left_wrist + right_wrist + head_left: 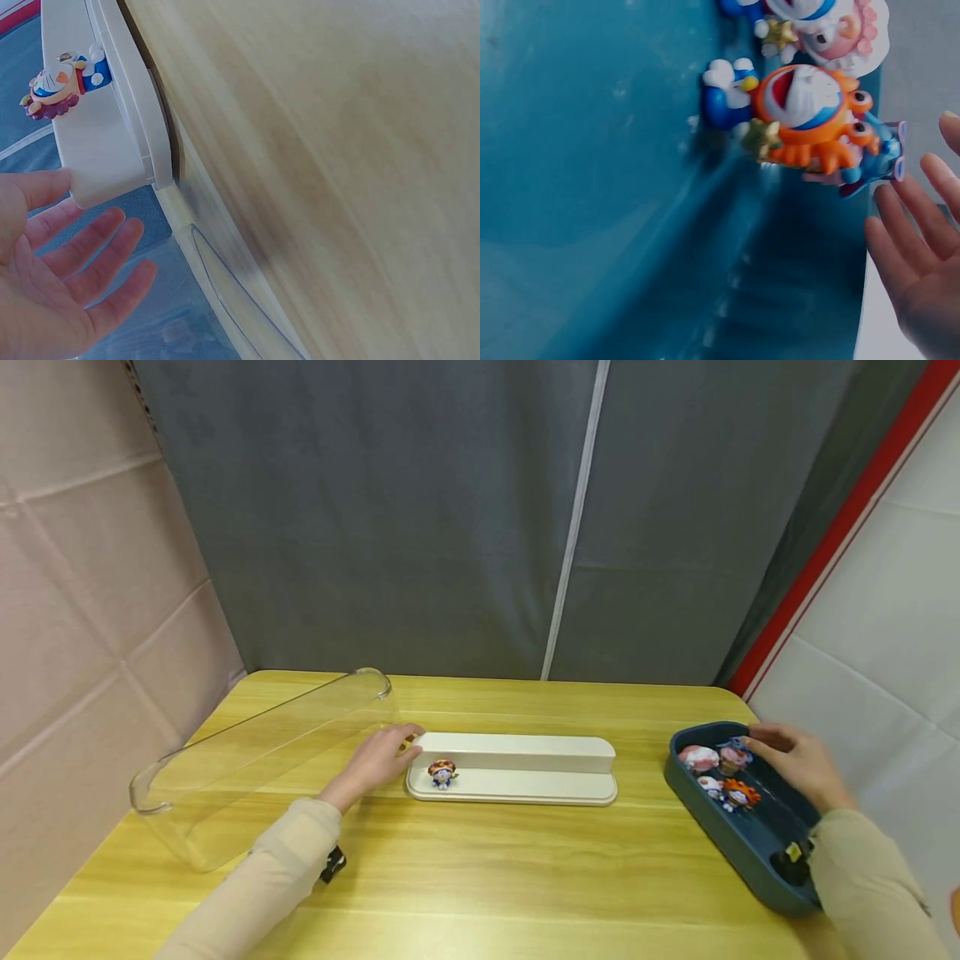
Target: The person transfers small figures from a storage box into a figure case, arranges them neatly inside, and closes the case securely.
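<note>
A cream-white stepped display base (525,787) lies mid-table. On its lower step, near the left end, stands a small figurine (442,773) with a reddish-brown hat. My left hand (381,758) is at the base's left end, thumb touching the corner and the other fingers loosely spread. At the right, my right hand (806,764) reaches over a dark blue tray (705,822), fingers extended beside a figurine with a blue hat (885,154). Close by lie an orange crab-hatted figurine (806,112) and a pink-and-white one (844,34). Nothing shows in my right hand's grasp.
A clear plastic cover (262,760) leans on the table left of the base, partly behind my left forearm. A black object with a yellow patch (791,862) sits in the tray's near end. A grey curtain (412,527) hangs behind the table.
</note>
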`<move>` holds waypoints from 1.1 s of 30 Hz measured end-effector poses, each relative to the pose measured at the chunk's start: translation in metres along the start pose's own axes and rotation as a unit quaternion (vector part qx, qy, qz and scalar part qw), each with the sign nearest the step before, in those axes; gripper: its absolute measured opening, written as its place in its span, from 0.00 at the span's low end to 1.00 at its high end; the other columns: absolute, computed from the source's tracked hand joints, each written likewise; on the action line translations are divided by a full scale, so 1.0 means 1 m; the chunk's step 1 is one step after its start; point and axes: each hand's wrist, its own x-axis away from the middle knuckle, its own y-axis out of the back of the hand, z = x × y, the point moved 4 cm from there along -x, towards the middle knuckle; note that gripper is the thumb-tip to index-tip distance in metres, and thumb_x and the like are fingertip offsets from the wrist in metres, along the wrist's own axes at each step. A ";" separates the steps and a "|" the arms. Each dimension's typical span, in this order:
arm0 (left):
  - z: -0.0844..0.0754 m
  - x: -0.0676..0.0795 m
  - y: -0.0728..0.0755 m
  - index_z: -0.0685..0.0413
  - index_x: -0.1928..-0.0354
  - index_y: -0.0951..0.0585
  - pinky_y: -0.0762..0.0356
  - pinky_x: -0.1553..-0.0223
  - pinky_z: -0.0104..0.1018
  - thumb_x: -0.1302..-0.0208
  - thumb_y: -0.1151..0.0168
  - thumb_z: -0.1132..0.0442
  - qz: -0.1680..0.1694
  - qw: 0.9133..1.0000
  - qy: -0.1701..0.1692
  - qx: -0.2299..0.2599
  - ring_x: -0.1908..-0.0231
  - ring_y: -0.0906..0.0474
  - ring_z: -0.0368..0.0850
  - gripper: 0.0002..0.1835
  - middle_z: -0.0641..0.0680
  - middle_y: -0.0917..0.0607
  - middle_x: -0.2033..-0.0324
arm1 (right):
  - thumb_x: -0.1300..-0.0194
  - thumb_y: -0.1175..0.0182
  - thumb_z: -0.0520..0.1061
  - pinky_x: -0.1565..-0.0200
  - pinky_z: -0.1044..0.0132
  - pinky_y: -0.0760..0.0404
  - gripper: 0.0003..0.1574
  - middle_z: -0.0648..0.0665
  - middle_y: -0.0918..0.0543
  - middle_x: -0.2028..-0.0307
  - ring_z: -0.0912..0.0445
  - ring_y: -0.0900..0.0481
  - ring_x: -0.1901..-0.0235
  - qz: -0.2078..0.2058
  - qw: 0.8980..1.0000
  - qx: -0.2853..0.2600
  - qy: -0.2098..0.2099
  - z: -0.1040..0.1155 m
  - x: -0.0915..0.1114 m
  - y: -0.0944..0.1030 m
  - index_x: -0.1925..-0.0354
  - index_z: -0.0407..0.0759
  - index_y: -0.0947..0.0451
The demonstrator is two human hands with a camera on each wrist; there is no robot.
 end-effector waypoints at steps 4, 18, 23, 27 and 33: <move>0.000 0.000 0.000 0.55 0.50 0.25 0.27 0.61 0.46 0.39 0.45 0.59 -0.001 1.000 -0.002 -0.001 0.59 0.25 0.51 0.15 0.58 0.23 0.55 | 0.39 0.48 0.58 0.62 0.47 0.30 0.34 0.32 0.26 0.55 0.47 0.29 0.60 0.026 1.000 -0.009 -0.009 0.006 0.006 -0.002 0.48 0.31 0.33; 0.001 0.000 -0.001 0.54 0.50 0.25 0.27 0.60 0.46 0.39 0.45 0.59 0.001 1.000 0.000 -0.003 0.59 0.25 0.51 0.16 0.57 0.22 0.55 | 0.37 0.53 0.59 0.56 0.39 0.37 0.41 0.21 0.36 0.49 0.33 0.37 0.53 0.094 0.994 -0.030 -0.046 0.002 0.006 -0.011 0.43 0.25 0.42; 0.001 0.000 -0.001 0.54 0.49 0.26 0.27 0.60 0.45 0.39 0.45 0.59 0.000 1.000 0.000 -0.004 0.59 0.25 0.50 0.16 0.57 0.22 0.55 | 0.37 0.50 0.57 0.57 0.41 0.35 0.40 0.21 0.34 0.51 0.33 0.35 0.55 0.102 0.994 -0.016 -0.037 0.002 0.005 -0.012 0.45 0.23 0.41; 0.001 0.000 -0.001 0.54 0.50 0.26 0.27 0.60 0.45 0.38 0.45 0.59 -0.001 1.000 0.000 -0.003 0.59 0.25 0.50 0.16 0.57 0.22 0.55 | 0.37 0.50 0.56 0.58 0.43 0.33 0.41 0.20 0.35 0.52 0.33 0.35 0.55 0.118 0.992 -0.004 -0.040 0.001 0.006 -0.014 0.46 0.20 0.43; 0.001 0.000 -0.001 0.54 0.49 0.26 0.28 0.60 0.46 0.38 0.46 0.58 0.001 1.000 0.005 -0.004 0.58 0.26 0.50 0.16 0.57 0.22 0.56 | 0.37 0.50 0.56 0.57 0.43 0.33 0.42 0.18 0.36 0.52 0.32 0.35 0.55 0.129 0.991 0.004 -0.042 -0.003 0.006 -0.019 0.47 0.18 0.45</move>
